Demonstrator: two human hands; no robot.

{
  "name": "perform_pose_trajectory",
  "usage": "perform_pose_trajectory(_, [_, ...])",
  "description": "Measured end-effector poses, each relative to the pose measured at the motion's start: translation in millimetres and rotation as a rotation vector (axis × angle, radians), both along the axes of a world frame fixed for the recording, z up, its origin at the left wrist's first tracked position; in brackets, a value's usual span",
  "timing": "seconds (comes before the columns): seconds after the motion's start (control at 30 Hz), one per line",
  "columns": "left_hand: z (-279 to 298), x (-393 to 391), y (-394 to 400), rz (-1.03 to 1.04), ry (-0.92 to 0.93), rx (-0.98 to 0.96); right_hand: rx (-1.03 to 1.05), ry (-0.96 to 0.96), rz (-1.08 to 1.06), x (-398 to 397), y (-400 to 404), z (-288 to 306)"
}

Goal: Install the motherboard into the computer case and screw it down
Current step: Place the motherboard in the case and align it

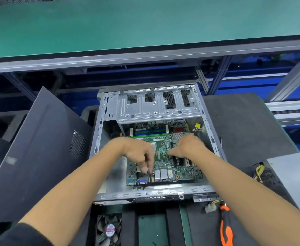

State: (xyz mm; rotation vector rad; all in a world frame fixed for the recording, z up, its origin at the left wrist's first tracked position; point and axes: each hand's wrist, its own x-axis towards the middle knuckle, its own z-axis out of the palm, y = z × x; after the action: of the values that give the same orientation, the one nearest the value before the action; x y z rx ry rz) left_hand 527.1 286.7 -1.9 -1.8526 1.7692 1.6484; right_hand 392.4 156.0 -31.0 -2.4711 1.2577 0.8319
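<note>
The motherboard (pixel 165 157) lies inside the open computer case (pixel 110 107). At its 7 o'clock corner the left hand (pixel 138 153) pinches a thin black cable (pixel 150 178); the right hand (pixel 186 146) has curled fingers pressing the board, grip unclear.

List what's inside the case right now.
Inside the computer case: the green motherboard, both hands on it, left hand pinching a thin black cable, right hand. Board centre and floor beneath are hidden.

Both forearms are bare, and a dark sleeve (pixel 12 235) covers the left upper arm.
</note>
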Motion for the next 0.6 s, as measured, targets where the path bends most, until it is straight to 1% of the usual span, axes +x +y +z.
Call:
perform_pose_trajectory(0.2, [-16.5,24.1,12.6,0.039,-0.063,0.054,-0.037,0.026,-0.003,-3.3,4.6,0.0])
perform_pose_trajectory(0.33, [-16.8,27.5,12.5,0.035,0.001,0.122,-0.044,0.030,-0.015,-3.1,5.8,1.4])
perform_pose_trajectory(0.4, [-16.1,27.1,10.9,0.059,0.027,0.127,-0.039,0.026,-0.031,-4.1,7.3,-0.2])
perform_pose_trajectory(0.6, [-15.6,19.8,0.4,0.165,0.113,0.131,0.004,0.116,0.151,-1.4,14.9,-2.4])
